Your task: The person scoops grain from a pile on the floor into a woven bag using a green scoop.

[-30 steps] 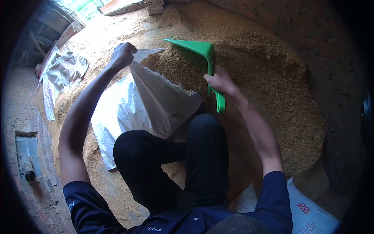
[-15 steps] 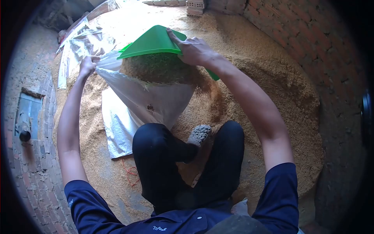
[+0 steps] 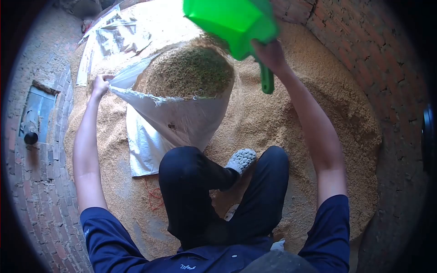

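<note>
A white woven sack (image 3: 186,116) stands in front of my knees, its mouth wide and filled with brown husks (image 3: 186,73). My left hand (image 3: 101,85) is closed on the left corner of the sack's rim and pulls it outward. At the upper right of the sack, my right hand (image 3: 269,53) grips a bright green scoop (image 3: 232,20) near its handle. The scoop is raised above the far rim, tilted and blurred, and its inside is hidden from view.
Loose husks (image 3: 327,123) spread over the floor around my legs. A flat white sack (image 3: 144,148) lies beside the standing one, near red string (image 3: 155,199). More plastic sacks (image 3: 119,38) lie at the upper left. Brick walls (image 3: 364,41) curve around the pile.
The green scoop has risen away from the sack and swung up and right with my right hand. The sack's mouth and contents now show. My left hand keeps its hold.
</note>
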`<control>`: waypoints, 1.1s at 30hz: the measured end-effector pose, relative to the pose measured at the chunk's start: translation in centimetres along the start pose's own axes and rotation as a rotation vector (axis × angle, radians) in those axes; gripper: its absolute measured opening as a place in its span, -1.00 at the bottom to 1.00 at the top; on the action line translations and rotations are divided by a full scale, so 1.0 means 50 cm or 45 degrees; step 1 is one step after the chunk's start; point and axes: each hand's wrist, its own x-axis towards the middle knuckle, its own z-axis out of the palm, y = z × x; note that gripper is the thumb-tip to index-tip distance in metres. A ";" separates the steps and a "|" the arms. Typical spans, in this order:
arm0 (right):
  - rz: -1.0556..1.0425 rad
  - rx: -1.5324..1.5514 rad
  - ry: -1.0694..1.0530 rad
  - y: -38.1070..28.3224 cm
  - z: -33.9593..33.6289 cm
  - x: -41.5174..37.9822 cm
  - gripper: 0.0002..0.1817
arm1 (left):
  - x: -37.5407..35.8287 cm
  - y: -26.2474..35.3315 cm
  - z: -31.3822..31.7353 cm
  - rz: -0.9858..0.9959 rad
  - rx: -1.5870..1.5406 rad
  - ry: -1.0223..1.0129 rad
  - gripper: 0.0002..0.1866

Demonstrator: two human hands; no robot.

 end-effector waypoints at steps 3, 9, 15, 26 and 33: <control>0.387 0.563 0.308 0.074 -0.067 -0.054 -0.56 | -0.043 -0.012 -0.001 -0.063 -0.059 0.026 -0.62; 1.046 0.721 -0.056 0.568 -0.221 -0.231 -0.74 | -0.094 -0.074 -0.004 -0.130 -0.076 0.070 -0.56; 1.639 -0.182 1.034 0.556 -0.308 -0.367 -0.40 | -0.133 -0.133 -0.005 -0.104 0.031 0.097 -0.65; 0.519 0.191 -0.374 0.118 0.109 -0.082 -0.66 | -0.129 -0.135 -0.001 -0.074 -0.072 0.066 -0.55; 0.382 -0.135 -0.646 -0.008 0.339 -0.049 -0.77 | -0.131 -0.155 0.021 -0.176 -0.241 0.129 -0.63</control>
